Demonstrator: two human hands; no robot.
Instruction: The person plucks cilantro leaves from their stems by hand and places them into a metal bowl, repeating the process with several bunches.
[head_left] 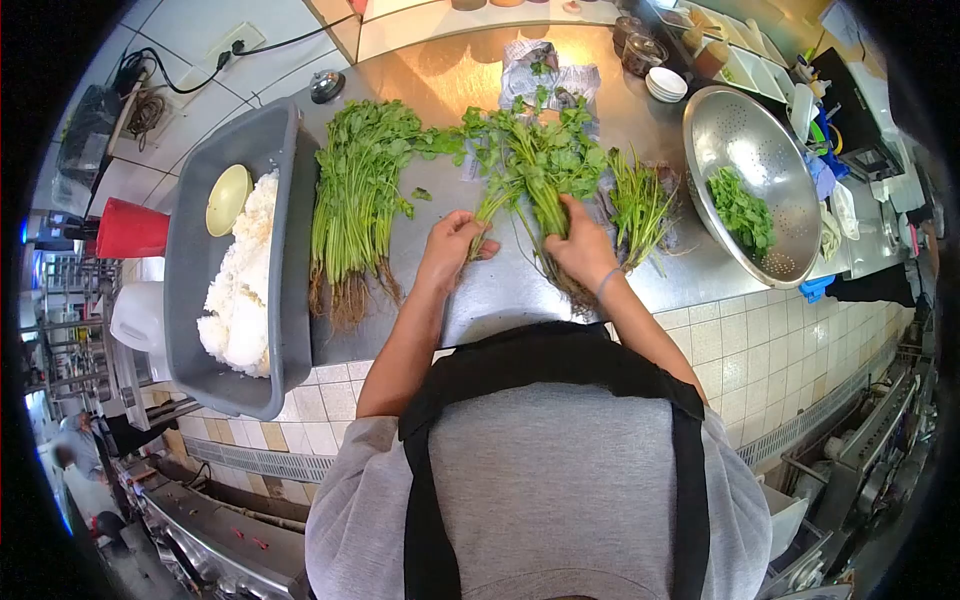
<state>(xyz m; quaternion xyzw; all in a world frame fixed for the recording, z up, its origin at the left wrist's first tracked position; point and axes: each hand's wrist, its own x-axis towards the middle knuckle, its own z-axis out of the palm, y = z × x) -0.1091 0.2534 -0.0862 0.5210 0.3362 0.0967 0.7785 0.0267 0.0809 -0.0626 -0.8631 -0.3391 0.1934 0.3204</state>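
"From the head view, where's the bunch (545, 205)?"

"Over the worktop (490, 312), just in front of the person, between the two hands. Its long axis runs away from the body: roots toward the apron (560, 350), leaves toward the far edge, with a slight lean to the left."

"Which hand is nearer?"

"The right hand (588, 245). It's on the bunch already, fingers closed round the lower stems, thumb lying over the top."

"And the left hand (448, 252)?"

"Just left of the bunch, apart from the right hand. Its fingers are pinching a few thin stems (482, 232) near their lower ends. Those slant up and rightward, so their tops meet the bunch's leaves while the pinched ends stand off from it."

"So the gap is down by the roots?"

"Yes, it's narrow at the leaves and wider near the hands. I can't tell whether those stems are loose or tangled in up there."

"What's on either side?"

"A big pile (362, 180) lies left, beside the tub (292, 260); a small pile (638, 205) lies right, before the colander (745, 125)."
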